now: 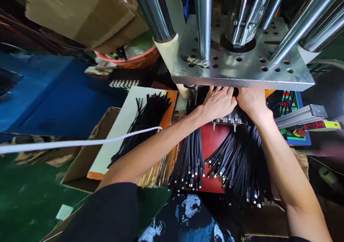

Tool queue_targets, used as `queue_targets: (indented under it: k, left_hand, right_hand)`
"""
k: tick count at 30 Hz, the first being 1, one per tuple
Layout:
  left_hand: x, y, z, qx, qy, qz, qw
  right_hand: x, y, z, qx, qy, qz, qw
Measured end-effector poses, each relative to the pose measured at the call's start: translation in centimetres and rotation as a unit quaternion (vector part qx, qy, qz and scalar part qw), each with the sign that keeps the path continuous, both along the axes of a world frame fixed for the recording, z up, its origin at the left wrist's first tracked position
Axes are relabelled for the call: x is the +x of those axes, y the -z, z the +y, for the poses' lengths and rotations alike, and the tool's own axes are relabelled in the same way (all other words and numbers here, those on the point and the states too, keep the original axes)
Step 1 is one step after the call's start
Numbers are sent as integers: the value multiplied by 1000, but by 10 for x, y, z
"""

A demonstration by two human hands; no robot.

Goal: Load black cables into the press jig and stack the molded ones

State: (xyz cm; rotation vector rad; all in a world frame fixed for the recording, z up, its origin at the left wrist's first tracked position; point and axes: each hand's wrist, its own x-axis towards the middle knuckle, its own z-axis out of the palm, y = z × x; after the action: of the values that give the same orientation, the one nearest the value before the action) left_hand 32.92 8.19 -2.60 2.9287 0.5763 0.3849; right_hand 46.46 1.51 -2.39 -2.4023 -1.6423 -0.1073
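My left hand (219,101) reaches over a metal mould with bolts (230,119) beneath the press plate (242,70). Its visible fingers stretch forward, slightly apart, while their tips are hidden by the plate edge. Close beside it, my right hand (252,100) bends inward over the same mould, its fingers mostly out of sight. Whether either hand holds something small does not show. Black cables with metal plugs hang toward me from the mould area, in a left bundle (191,159) and a wider right bundle (239,163) on a red surface (213,138).
Another black cable bundle (145,116) lies on a white board (107,149) at left. Thick steel columns (202,20) rise above the plate. A control panel (291,106) and a metal bar (301,116) stand at right. A white cord (80,143) crosses over my left arm's side.
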Motion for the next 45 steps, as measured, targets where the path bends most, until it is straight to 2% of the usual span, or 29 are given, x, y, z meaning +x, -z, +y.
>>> queue_targets:
  k: [3, 5, 6, 9, 10, 11, 13, 14, 16, 18, 20, 23, 26, 28, 29, 31, 33, 34, 37, 38, 40, 43, 45]
  left_hand:
    - [14, -1, 15, -20, 3, 17, 1000]
    - [6, -7, 16, -22, 28, 0, 999]
    - [-7, -10, 11, -13, 48, -25, 998]
    - [-75, -12, -24, 15, 95, -126, 987]
    - [-103, -8, -38, 6, 64, -134, 989]
    - [-130, -1, -52, -13, 3, -124, 992]
    - [-174, 20, -73, -51, -108, -73, 990]
    - [-190, 32, -79, -59, -127, -66, 988]
    - [-207, 56, -83, -87, -145, -54, 984]
    - [-209, 71, -80, -116, -144, -47, 982]
    - [-206, 73, -77, -132, -154, -37, 979]
    - [-203, 58, -74, -173, -216, 36, 960]
    - [-204, 45, -72, -234, -239, 108, 936]
    - [-206, 42, -71, -302, -235, 84, 920]
    - [-208, 42, -71, -362, -229, 53, 902]
    - [-209, 44, -71, -496, -199, -23, 845]
    - [-210, 46, -71, -576, -166, -75, 797]
    - [-210, 46, -71, -588, -161, -89, 788]
    - [-209, 41, -72, -565, -189, -133, 792]
    - [-210, 38, -73, -566, -200, -147, 786]
    - [-210, 28, -80, -604, -200, -158, 755]
    - [-211, 10, -98, -682, -140, -136, 705]
    - [-210, -1, -112, -697, -102, -125, 699]
  right_hand:
    - [10, -4, 11, 13, -10, 19, 1000]
    - [6, -11, -2, 14, -33, 15, 999]
    - [-1, -14, -17, 22, -40, 9, 999]
    - [-44, -12, -93, 71, 1, -3, 997]
    - [-62, -7, -123, 80, 30, 8, 996]
    - [-79, 1, -152, 61, 55, 24, 996]
    - [-110, 18, -198, -38, 117, 16, 992]
    - [-120, 27, -214, -82, 132, 20, 988]
    - [-131, 42, -230, -130, 151, 41, 979]
    - [-130, 49, -234, -119, 157, 85, 977]
    - [-124, 48, -235, -71, 162, 142, 974]
    - [-122, 36, -240, 28, 139, 253, 957]
    - [-132, 21, -246, 95, 77, 331, 936]
    - [-141, 12, -247, 119, 39, 355, 926]
    - [-146, 8, -246, 130, 22, 365, 922]
    - [-154, 1, -241, 146, -16, 389, 910]
    - [-162, -4, -233, 160, -58, 408, 897]
    - [-165, -6, -228, 166, -77, 414, 892]
    - [-173, -6, -216, 174, -103, 424, 883]
    - [-175, -5, -213, 173, -103, 429, 880]
    - [-181, -2, -206, 166, -100, 445, 874]
    - [-194, 1, -198, 139, -102, 472, 865]
    - [-203, 2, -195, 121, -108, 488, 858]
